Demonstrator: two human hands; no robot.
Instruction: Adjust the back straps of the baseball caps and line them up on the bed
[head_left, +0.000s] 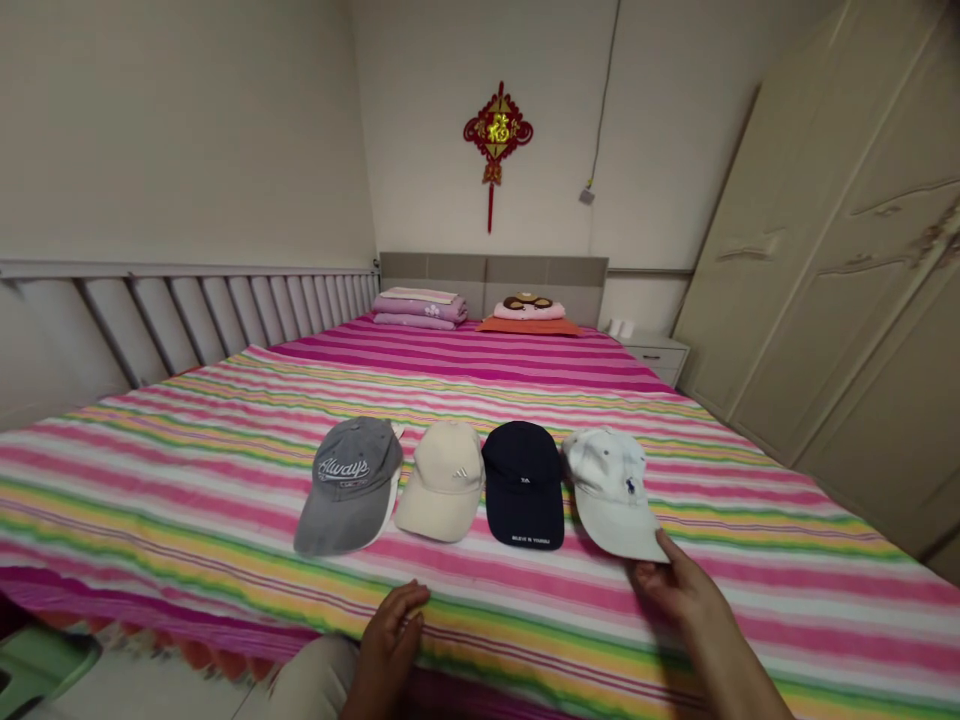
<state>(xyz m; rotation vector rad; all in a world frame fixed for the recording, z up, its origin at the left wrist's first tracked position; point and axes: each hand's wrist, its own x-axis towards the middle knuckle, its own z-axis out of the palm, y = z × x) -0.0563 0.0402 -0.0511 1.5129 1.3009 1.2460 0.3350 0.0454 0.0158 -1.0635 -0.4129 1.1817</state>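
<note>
Four baseball caps lie in a row across the bed, brims toward me. At the right end is a white cap (pixel 611 490) with a small dark emblem; my right hand (pixel 675 580) pinches the edge of its brim between thumb and fingers. Left of it lies a navy cap (pixel 523 480) with white lettering along the brim. Then comes a beige cap (pixel 444 480), and at the left end a grey cap (pixel 352 480) marked "Always". My left hand (pixel 394 635) rests near the bed's front edge below the beige cap, fingers loosely bent and thumb apart, holding nothing.
A striped sheet (pixel 225 470) covers the bed. Folded purple bedding (pixel 420 308) and an orange and pink stack (pixel 529 318) lie by the headboard (pixel 435 270). A railing (pixel 247 310) runs along the left, a wardrobe (pixel 810 300) stands right, and a green stool (pixel 52 655) is lower left.
</note>
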